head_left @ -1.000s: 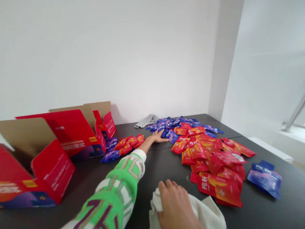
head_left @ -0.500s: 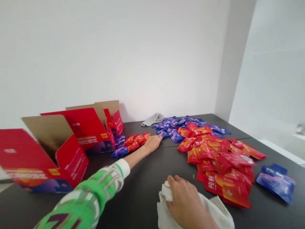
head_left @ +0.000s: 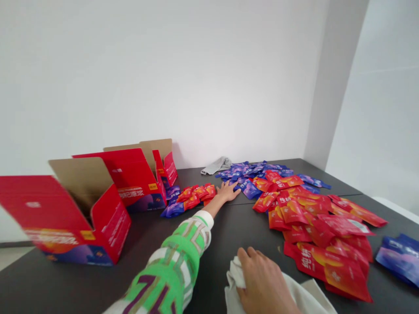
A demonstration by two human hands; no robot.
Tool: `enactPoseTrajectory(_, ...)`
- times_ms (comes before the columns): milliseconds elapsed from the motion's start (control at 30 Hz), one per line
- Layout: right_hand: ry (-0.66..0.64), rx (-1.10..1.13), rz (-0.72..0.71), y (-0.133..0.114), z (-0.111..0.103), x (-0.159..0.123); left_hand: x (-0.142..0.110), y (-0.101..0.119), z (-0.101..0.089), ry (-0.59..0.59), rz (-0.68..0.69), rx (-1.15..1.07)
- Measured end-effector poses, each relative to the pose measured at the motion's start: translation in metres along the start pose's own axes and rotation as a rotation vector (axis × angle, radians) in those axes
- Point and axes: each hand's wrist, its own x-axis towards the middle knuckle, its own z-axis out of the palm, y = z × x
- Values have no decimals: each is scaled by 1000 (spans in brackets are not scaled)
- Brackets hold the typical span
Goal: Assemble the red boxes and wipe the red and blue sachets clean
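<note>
My left hand [head_left: 228, 192] reaches far across the dark table [head_left: 157, 253], fingers spread flat, between a small heap of red packets [head_left: 196, 195] and the blue packets [head_left: 244, 171] at the back. It holds nothing. The arm wears a green and white patterned sleeve [head_left: 170, 270]. Near the front edge my right hand [head_left: 262, 283] is closed on a crumpled white cloth [head_left: 304, 296] pressed on the table. A wide spread of red packets [head_left: 314, 218] covers the right side.
Two open red cardboard boxes stand at the left, one near [head_left: 65, 218], one further back [head_left: 137, 179]. A grey cloth [head_left: 218, 165] lies by the white wall. More blue packets [head_left: 399, 257] lie at the right edge.
My left hand drew back toward the small red heap, then went forward again to the blue packets. The view has turned left. My right hand stays on the cloth.
</note>
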Motion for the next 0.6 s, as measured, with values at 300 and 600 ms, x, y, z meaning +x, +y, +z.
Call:
enactPoseTrajectory(300, 1, 90, 0, 9, -4, 1, -14, -11, -10, 68, 159, -21)
enactPoseTrajectory(600, 105, 103, 14, 23, -8, 2, -135, -8, -39, -8, 243, -28)
